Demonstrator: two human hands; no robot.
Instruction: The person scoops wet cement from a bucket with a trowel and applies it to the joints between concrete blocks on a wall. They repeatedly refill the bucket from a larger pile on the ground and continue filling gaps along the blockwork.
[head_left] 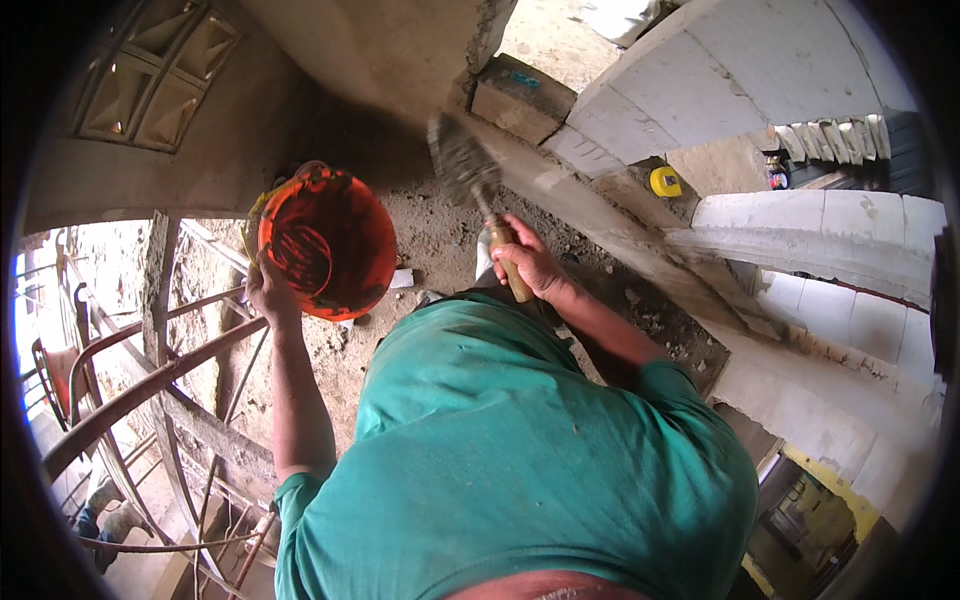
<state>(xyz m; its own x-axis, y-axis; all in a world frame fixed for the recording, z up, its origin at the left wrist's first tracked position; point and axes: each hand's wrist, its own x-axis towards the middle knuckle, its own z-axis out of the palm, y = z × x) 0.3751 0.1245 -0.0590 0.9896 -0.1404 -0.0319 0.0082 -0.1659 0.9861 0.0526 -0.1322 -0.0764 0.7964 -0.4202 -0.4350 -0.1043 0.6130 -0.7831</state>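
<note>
My left hand (272, 289) grips the near left rim of an orange bucket (377, 245), which is tipped so that its inside faces me. Dark smears and grey residue coat the bucket's inner wall. In my right hand (535, 262) is a trowel (468, 165), held by its wooden handle, with the fingers wrapped round it. The trowel's grey blade points away from me, to the right of the bucket and apart from it. Motion blurs the blade a little, and I cannot tell whether mortar sticks to it.
Metal bars and wooden poles (165, 375) stand close on my left. Along the right runs a low ledge with pale block walls (640, 115). A yellow tape measure (665, 181) rests on a block there. Rubble and grit cover the floor (415, 215). A loose concrete block (520, 98) sits farther off.
</note>
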